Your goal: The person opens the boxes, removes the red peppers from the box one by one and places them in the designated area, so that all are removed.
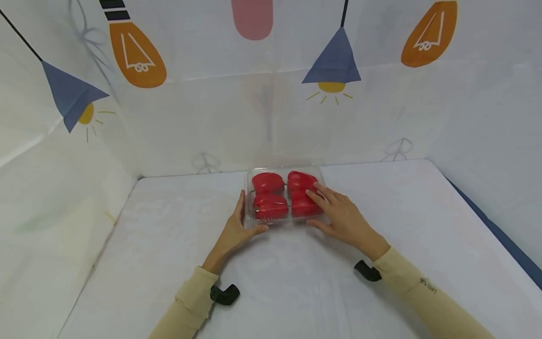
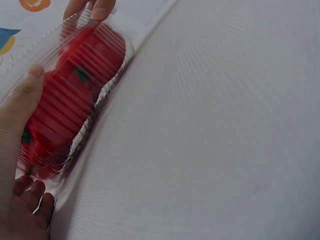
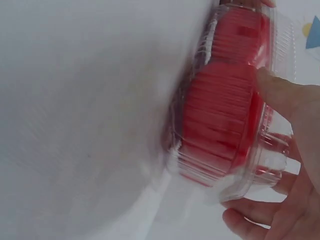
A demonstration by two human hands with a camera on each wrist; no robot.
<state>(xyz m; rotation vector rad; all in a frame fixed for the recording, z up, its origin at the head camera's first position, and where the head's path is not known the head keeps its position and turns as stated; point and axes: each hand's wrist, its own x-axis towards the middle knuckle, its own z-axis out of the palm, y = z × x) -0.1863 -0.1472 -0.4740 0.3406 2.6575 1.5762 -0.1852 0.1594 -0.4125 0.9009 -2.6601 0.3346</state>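
A clear plastic clamshell box (image 1: 290,219) sits near the back of the white table. Inside are several glossy red fruit-like pieces (image 1: 270,206), and green bits show on them in the left wrist view. My left hand (image 1: 235,231) holds the box's front left corner, its thumb at the front and its fingers along the left side. On the opposite side, my right hand (image 1: 348,219) grips the right end; its fingers reach over the lid (image 3: 265,125) and its thumb lies at the front edge. The lid looks closed.
The white tabletop (image 1: 288,282) meets a white fabric wall (image 1: 211,127) behind the box, printed with lamps and bulbs. Another fabric wall (image 1: 55,197) rises at the left. Dark wrist mounts (image 1: 225,294) stick out by both sleeves.
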